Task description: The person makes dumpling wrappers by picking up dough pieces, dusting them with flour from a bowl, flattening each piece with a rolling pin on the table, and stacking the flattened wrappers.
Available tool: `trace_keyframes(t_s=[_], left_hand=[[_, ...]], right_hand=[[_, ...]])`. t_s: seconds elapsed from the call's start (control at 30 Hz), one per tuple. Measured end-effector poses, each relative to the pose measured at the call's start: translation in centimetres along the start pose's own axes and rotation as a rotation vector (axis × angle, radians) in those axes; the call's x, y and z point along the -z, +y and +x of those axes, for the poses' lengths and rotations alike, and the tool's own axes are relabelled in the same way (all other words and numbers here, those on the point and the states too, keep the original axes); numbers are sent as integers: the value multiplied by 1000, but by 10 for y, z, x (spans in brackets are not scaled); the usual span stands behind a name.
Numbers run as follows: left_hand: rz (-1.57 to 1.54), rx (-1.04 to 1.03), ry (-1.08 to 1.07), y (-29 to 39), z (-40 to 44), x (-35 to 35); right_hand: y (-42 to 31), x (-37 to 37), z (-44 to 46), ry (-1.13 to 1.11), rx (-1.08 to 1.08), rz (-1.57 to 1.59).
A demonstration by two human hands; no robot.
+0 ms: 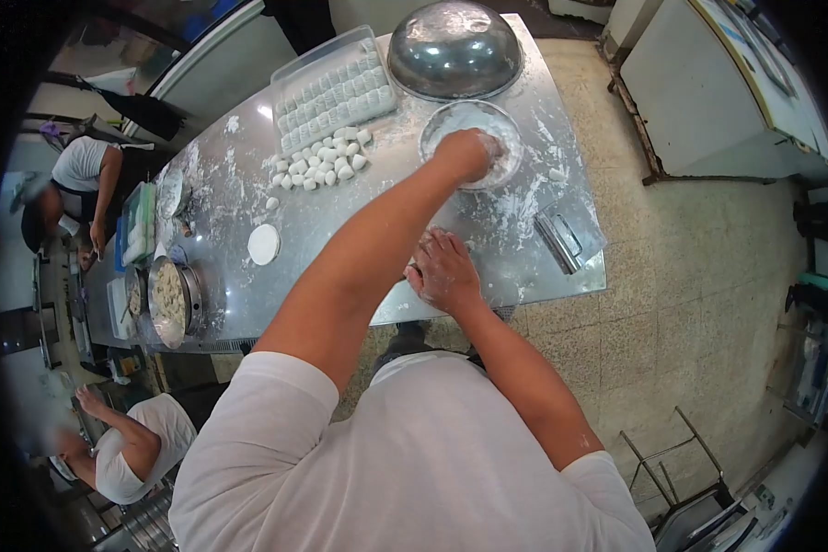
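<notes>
My left hand [474,155] reaches into a metal bowl [430,127] of white powder; its fingertips are partly hidden, so I cannot make out whether it holds anything. My right hand [446,271] rests at the table's near edge, palm down, fingers apart and dusted with powder, with nothing visible in it. Left of the bowl lies a loose pile of small white dough pieces [322,166]. Behind them, a clear tray [317,63] contains rows of white pieces. A flat white disc [264,244] lies on the floured metal table [340,216].
A large upturned metal bowl [455,51] stands at the back. A metal scraper [559,241] lies near the right edge. At left are a pan of filling [170,299] and a green-edged container [138,225]. Two people in white shirts are at the left; a metal-framed chair [699,511] stands lower right.
</notes>
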State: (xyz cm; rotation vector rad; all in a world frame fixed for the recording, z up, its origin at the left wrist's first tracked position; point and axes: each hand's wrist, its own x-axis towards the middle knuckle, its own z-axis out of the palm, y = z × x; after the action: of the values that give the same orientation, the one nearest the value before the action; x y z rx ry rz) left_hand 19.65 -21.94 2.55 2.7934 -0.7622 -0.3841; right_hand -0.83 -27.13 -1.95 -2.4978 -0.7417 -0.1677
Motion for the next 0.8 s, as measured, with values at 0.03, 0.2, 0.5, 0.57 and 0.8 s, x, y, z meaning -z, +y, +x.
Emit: trace_keyframes(t_s=[0.03, 0.2, 0.5, 0.57, 0.8], left_hand=[[3, 7, 0, -3, 0, 1], [108, -26, 113, -21, -5, 3], [-459, 14, 311, -27, -40, 31], [-1299, 129, 226, -45, -55, 35], [-1441, 260, 137, -119, -222, 26]], right_hand=[[0, 0, 0, 13, 4, 11], [2, -3, 0, 18, 2, 37], [3, -17, 2, 40, -12, -25], [0, -14, 2, 43, -21, -32], [-13, -11, 4, 39, -53, -124]])
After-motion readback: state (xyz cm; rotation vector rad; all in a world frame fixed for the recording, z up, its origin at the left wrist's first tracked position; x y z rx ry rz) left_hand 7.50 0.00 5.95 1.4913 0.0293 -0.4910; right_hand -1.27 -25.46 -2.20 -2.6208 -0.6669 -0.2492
